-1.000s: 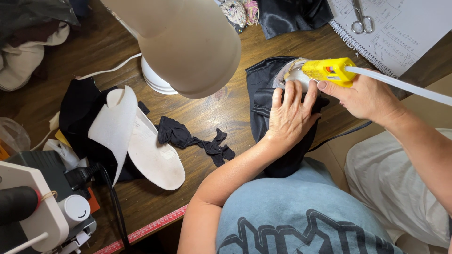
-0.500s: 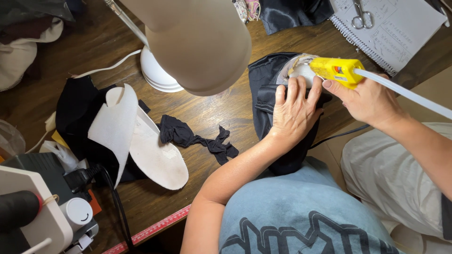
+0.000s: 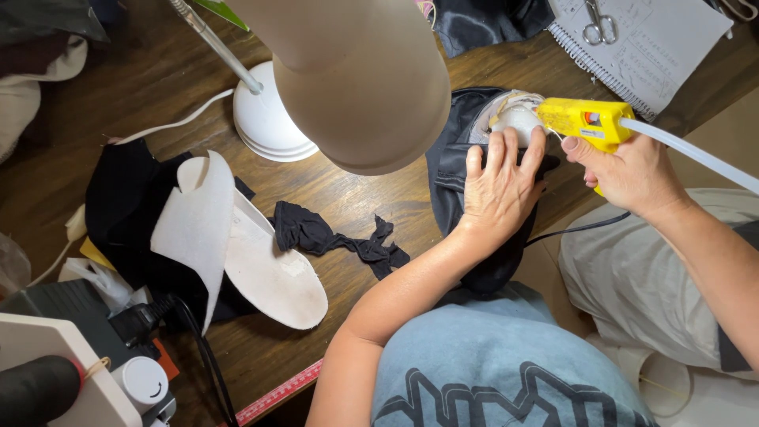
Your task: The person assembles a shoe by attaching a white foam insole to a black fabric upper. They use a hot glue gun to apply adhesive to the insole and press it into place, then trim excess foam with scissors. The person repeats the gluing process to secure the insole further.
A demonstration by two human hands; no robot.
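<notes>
My left hand (image 3: 500, 183) lies flat, fingers spread, pressing on a black fabric-covered shoe piece (image 3: 452, 162) at the wooden table's right edge. My right hand (image 3: 628, 172) grips a yellow hot glue gun (image 3: 585, 121), its nozzle pointing left at the pale inner part (image 3: 518, 117) of the shoe piece, just beyond my left fingertips. A clear glue stick (image 3: 692, 154) sticks out of the back of the gun to the right.
A desk lamp with a beige shade (image 3: 364, 79) and white base (image 3: 265, 126) stands mid-table. White insoles (image 3: 261, 261) and black cloth scraps (image 3: 332, 237) lie left. A notebook with scissors (image 3: 594, 30) sits at the far right, a sewing machine (image 3: 71, 372) at the lower left.
The glue gun and my right hand have stayed at the shoe piece's top; my left hand keeps pressing it. The view has shifted slightly.
</notes>
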